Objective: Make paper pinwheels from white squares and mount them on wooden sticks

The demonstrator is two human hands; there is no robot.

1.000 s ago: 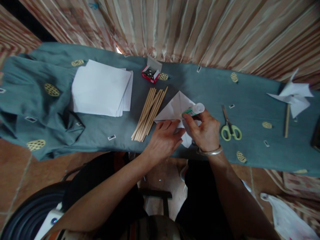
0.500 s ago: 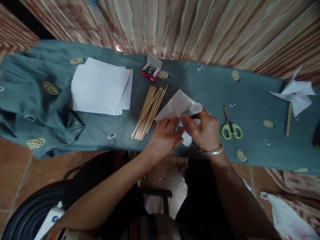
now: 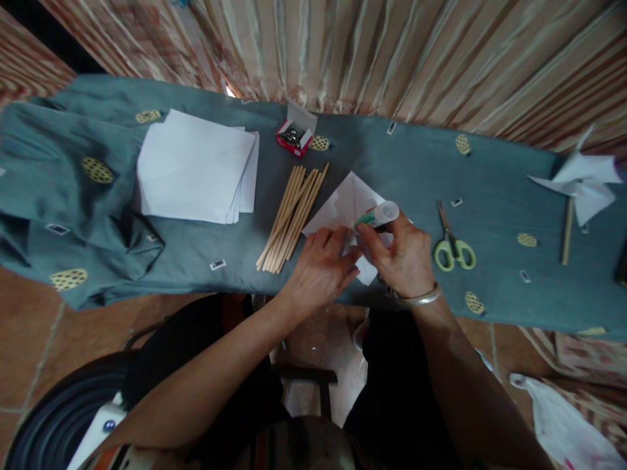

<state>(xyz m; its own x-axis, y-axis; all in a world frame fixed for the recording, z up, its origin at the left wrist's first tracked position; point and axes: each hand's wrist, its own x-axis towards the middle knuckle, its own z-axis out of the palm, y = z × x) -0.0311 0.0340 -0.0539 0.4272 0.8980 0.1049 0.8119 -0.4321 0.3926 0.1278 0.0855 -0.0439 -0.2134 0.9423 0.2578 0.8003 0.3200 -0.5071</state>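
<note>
I see both my hands at the middle of the cloth (image 3: pixel 416 166). My right hand (image 3: pixel 404 258) is clamped on one glue stick (image 3: pixel 378 215), thumb and fingers wrapped round its green end, the white cap pointing away to the right. The glue stick hangs just over the one folded sheet (image 3: pixel 345 202) that lies before me on the cloth. My left hand (image 3: pixel 318 267) lies flat on that sheet's near edge, fingers stretched out and close together, gripping nothing, and touches my right hand. One bracelet (image 3: pixel 417 299) sits on my right wrist.

Just left of the sheet lies one bundle of sticks (image 3: pixel 292 219); I cannot count them singly, perhaps ten. Further left is one paper stack (image 3: pixel 196 166), its sheets too many to count. One open red box (image 3: pixel 294 136) stands behind the sticks. One pair of scissors (image 3: pixel 451 246) lies near my right hand, blades shut. Far right lies one pinwheel (image 3: pixel 582 179) on its one stick.
</note>
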